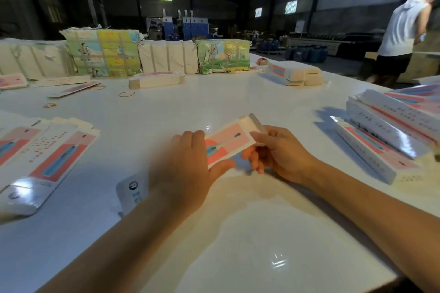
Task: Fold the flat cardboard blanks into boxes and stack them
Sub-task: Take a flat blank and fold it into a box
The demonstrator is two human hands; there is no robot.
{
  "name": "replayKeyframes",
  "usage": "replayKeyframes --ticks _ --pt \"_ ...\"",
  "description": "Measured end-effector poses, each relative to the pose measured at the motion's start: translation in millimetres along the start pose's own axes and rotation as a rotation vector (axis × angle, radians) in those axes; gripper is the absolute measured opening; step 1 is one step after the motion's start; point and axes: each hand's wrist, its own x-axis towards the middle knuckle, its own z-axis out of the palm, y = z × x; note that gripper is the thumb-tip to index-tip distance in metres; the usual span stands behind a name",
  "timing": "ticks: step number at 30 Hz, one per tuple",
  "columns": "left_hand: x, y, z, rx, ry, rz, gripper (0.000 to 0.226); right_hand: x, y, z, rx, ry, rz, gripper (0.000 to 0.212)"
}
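- Both hands meet over the middle of the white table [166, 107], sharing 1 pink-and-white cardboard box [228, 143] held just above the surface.
- The left hand [188, 169] is blurred; its fingers lie over the near end of the box with the thumb underneath, gripping it.
- The right hand [278, 152] pinches the far end, fingers curled under and the thumb on the edge, just below the white end flap [252, 123], which stands open.
- A pile of flat blanks [47, 150] fans out on the table to the left, well apart from the hands.
- 1 more white blank [132, 191] pokes out from under the left wrist.
- Folded boxes [385, 131] lie stacked at the right edge, leaning on one another.
- Rubber bands [126, 94] lie scattered farther back.
- Wrapped bundles [102, 52] line the far side, beside a smaller stack of boxes [295, 74].
- A person in a white shirt [402, 28] stands at the far right, facing away.
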Motion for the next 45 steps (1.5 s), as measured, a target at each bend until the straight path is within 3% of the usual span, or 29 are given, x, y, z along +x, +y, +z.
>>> replayKeyframes --ticks 5,11,17,22,26,41,44,45 --pt "6.0 -7.3 -3.7 0.051 -0.047 -0.146 0.089 -5.0 -2.4 -2.7 -0.312 0.424 -0.341 0.014" --pt "3.3 -2.2 -0.6 0.137 -0.05 -0.099 0.094 -15.1 5.8 21.2 -0.537 0.26 -0.429 0.028" --pt "-0.5 0.5 -1.7 0.224 -0.07 -0.052 0.095 -15.2 7.2 21.5 -0.435 0.275 -0.325 0.015" --pt "-2.1 5.5 1.4 0.257 -0.101 -0.005 0.092 -9.3 8.5 20.2 -0.499 0.218 -0.138 0.057" --pt "-2.0 9.7 2.8 0.251 -0.11 -0.025 0.089 -11.4 7.8 23.3 -0.511 0.21 -0.2 0.036" --pt "-2.4 10.0 -2.5 0.194 -0.096 -0.025 0.097 -13.7 4.9 23.9 -0.588 0.143 -0.267 0.043" --pt "-1.0 7.6 -5.2 0.154 -0.078 -0.061 0.099 -11.8 4.0 19.2 -0.734 0.283 -0.387 0.026" --pt "-1.0 6.4 -5.5 0.141 -0.071 -0.076 0.099 -10.2 3.9 17.5 -0.768 0.352 -0.403 0.039"
